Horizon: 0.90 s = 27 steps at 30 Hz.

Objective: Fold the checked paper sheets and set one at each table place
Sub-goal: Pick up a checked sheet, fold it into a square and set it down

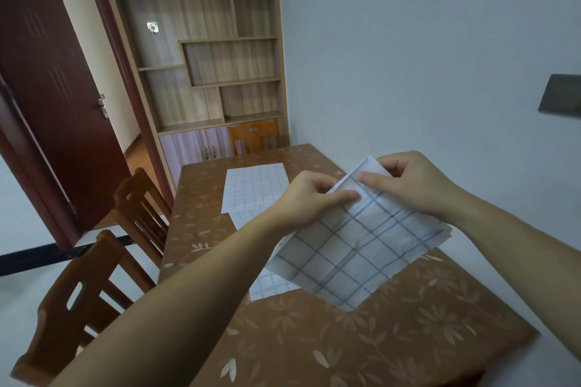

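Note:
I hold a white paper sheet with a blue check pattern (361, 248) in the air above the brown flower-patterned table (393, 339). My left hand (305, 198) pinches its upper left edge. My right hand (408, 182) grips its top corner, which is bent over. The sheet shows creases and hangs tilted toward me. Another checked sheet (254, 188) lies flat further back on the table. A third checked sheet (270, 286) lies under the held one, mostly hidden by my left arm and the held sheet.
Two wooden chairs (135, 207) (75, 308) stand along the table's left side and a third (254, 137) at the far end. A wall runs along the table's right side. A wooden shelf unit (204, 56) and an open dark door (53, 97) stand behind.

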### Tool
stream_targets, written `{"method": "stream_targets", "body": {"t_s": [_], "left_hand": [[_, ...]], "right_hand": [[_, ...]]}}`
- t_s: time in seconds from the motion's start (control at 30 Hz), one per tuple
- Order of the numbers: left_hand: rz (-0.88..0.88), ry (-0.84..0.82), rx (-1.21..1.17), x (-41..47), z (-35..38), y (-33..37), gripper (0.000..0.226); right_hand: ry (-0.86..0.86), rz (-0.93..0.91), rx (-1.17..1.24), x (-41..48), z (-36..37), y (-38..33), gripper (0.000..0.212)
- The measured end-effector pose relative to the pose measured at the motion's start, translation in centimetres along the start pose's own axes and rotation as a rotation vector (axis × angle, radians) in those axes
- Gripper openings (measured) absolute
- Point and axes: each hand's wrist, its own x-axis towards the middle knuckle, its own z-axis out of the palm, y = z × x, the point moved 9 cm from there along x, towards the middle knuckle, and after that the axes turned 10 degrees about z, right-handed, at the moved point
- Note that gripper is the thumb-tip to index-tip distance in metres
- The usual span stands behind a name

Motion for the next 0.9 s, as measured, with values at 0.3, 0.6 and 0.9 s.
{"method": "stream_targets", "body": {"t_s": [0.3, 0.6, 0.9], "left_hand": [[0.08, 0.062, -0.071, -0.3, -0.5, 1.0, 0.018], [0.086, 0.146, -0.091, -0.2, -1.3, 1.1, 0.017], [0.148, 0.148, -0.043, -0.2, -1.5, 1.8, 0.038]], "right_hand": [[-0.001, -0.083, 0.067, 0.0, 0.4, -2.0, 0.024], [-0.031, -0.099, 0.04, 0.0, 0.8, -2.3, 0.018], [0.105, -0.197, 0.041, 0.5, 0.3, -3.1, 0.018]]}}
